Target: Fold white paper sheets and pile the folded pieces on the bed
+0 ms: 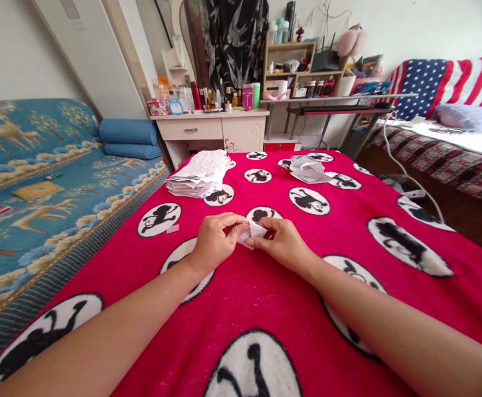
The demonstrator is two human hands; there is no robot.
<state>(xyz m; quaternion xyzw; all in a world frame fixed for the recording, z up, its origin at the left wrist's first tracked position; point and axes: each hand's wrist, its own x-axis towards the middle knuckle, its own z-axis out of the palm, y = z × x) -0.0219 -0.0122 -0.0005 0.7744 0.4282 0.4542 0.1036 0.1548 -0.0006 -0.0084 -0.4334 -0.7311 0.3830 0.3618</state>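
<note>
Here, the white paper (256,231) is held between left hand (217,238) and right hand (285,242), pinched by both, over the red blanket (241,300).

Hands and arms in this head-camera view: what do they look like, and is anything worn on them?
They are a person's. The left hand and right hand are ungloved, with no ring visible. The left forearm and right forearm taper toward the wrists, showing no sleeves, watch or cables.
</note>
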